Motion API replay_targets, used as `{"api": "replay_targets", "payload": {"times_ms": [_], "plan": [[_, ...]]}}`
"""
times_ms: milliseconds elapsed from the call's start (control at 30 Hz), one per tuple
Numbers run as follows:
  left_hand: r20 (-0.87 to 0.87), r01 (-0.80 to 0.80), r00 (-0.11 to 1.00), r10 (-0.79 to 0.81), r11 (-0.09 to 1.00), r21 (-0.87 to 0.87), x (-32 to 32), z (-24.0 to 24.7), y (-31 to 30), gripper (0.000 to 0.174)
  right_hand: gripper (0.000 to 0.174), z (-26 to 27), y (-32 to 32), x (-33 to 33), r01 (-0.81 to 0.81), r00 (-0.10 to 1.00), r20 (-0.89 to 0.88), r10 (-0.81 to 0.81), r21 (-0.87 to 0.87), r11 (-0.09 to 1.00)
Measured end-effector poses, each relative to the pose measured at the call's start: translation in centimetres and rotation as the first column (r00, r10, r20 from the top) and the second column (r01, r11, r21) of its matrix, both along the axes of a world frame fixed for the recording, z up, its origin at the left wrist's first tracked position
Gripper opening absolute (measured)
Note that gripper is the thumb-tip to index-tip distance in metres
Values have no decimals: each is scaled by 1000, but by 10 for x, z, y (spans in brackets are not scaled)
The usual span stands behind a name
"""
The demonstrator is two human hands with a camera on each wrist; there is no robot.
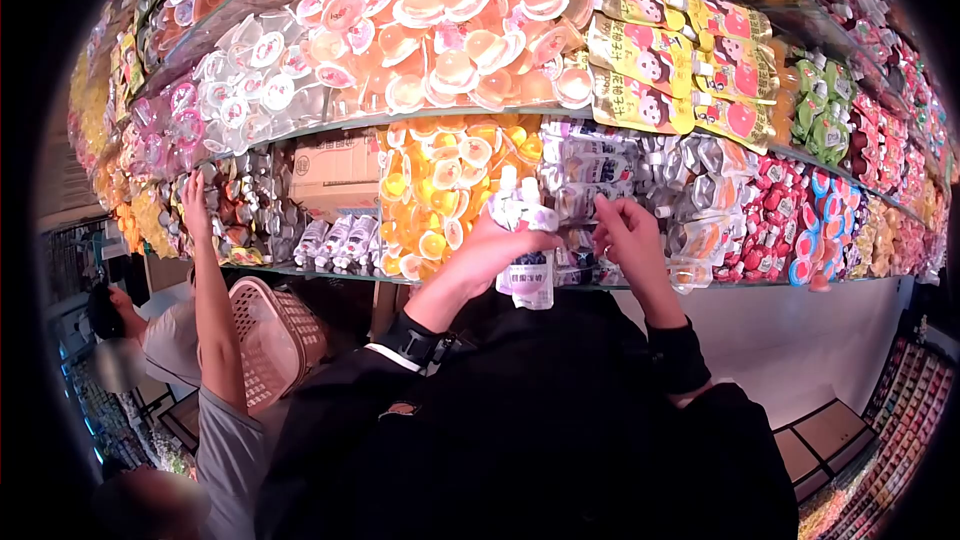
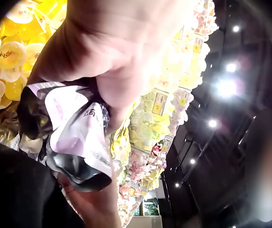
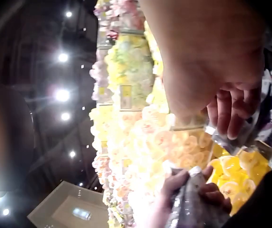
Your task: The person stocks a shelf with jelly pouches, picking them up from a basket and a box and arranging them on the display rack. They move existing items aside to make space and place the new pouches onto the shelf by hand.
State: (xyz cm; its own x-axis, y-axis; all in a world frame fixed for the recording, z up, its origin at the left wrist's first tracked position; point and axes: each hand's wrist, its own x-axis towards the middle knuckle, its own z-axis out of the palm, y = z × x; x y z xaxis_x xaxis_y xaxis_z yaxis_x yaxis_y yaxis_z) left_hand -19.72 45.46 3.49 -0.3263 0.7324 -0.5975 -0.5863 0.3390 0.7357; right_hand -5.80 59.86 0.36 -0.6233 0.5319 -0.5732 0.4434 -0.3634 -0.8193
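My left hand (image 1: pixel 478 258) grips white-and-purple spouted drink pouches (image 1: pixel 525 280) in front of the shelf, their pale caps pointing up. In the left wrist view the same pouches bulge below the palm, with fingers and thumb around them. My right hand (image 1: pixel 635 243) is a little to the right, in front of the purple pouches (image 1: pixel 592 168) lying stacked on the shelf. Its fingers are loosely bent, with a gap between thumb and forefinger. In the right wrist view its fingers (image 3: pixel 231 111) overlap the shiny pouches (image 3: pixel 264 118) at the shelf.
Orange jelly cups (image 1: pixel 440 190) fill the section to the left, and silver pouches (image 1: pixel 705 180) lie to the right. Yellow pouches (image 1: pixel 640 60) line the shelf above. On the left another person's arm (image 1: pixel 215 310) reaches up past a plastic basket (image 1: pixel 270 340).
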Motion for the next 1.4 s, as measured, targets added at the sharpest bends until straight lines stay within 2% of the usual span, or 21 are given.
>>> {"api": "replay_targets", "payload": {"times_ms": [100,167,233,267,333,367,433,600,833,867,900,967,1000,1033,1100,1167,1267,1300,1333,1367,1400], "plan": [[-141,177,975,-172,984,22,14,-17,1,48,25,15,-9,-1,-101,990,-93,104,42,994],[-207,269,946,-249,960,76,25,-23,-2,63,24,5,-18,4,-345,922,-129,365,149,927],[-246,346,916,-317,935,82,25,-17,-8,61,22,-2,-22,19,-293,931,-202,303,76,953],[-237,357,914,-328,930,90,25,-17,-13,61,21,-7,-25,32,-90,982,-173,69,-114,989],[-105,362,925,-364,931,-40,21,-24,-17,60,19,-19,-35,48,261,933,-128,-338,-408,875],[-79,374,924,-375,927,-35,26,-36,-18,60,19,-28,-41,53,281,932,-103,-349,-405,870],[-9,144,990,-144,987,67,38,-58,-19,49,19,-37,-53,57,538,806,3,-592,-421,730],[-295,172,945,-144,982,72,29,-45,-12,40,20,-17,-58,48,542,771,-75,-633,-444,713],[-380,198,906,-187,980,-9,24,-28,-13,43,21,-18,-54,48,574,733,-67,-677,-474,668],[-318,198,928,-196,980,-25,29,-23,-15,41,20,-22,-53,48,575,725,-72,-685,-485,660],[-324,187,928,-187,982,-32,33,-20,-14,41,20,-25,-52,47,573,719,-78,-690,-495,653],[-545,34,837,-49,999,-38,43,-16,-9,40,20,-28,-50,45,578,695,-107,-711,-505,641],[-496,-32,868,5,998,-47,47,-20,-5,38,20,-29,-50,45,595,661,-135,-738,-506,625],[-499,-43,867,11,998,-53,51,-23,1,38,20,-29,-49,45,587,668,-133,-732,-511,628],[-751,-145,646,139,988,58,56,-27,13,36,21,-29,-45,48,521,752,-156,-640,-453,723],[-766,-145,634,108,989,20,60,-35,20,33,31,-33,-47,52,492,781,-155,-605,-444,749],[-952,-138,282,116,987,80,66,-47,26,33,47,-33,-55,56,440,874,-181,-452,-100,892],[-952,-141,284,112,987,73,69,-49,27,33,47,-30,-55,57,438,876,-177,-450,-104,893],[-970,-190,234,63,982,18,71,-45,28,34,50,-23,-55,58,249,952,-215,-220,121,961],[-983,-242,185,12,970,-33,73,-43,28,34,53,-20,-54,59,47,980,-199,24,343,938],[-983,-269,183,-2,962,-53,72,-44,28,35,56,-29,-51,60,-142,965,-104,240,565,813]]}}
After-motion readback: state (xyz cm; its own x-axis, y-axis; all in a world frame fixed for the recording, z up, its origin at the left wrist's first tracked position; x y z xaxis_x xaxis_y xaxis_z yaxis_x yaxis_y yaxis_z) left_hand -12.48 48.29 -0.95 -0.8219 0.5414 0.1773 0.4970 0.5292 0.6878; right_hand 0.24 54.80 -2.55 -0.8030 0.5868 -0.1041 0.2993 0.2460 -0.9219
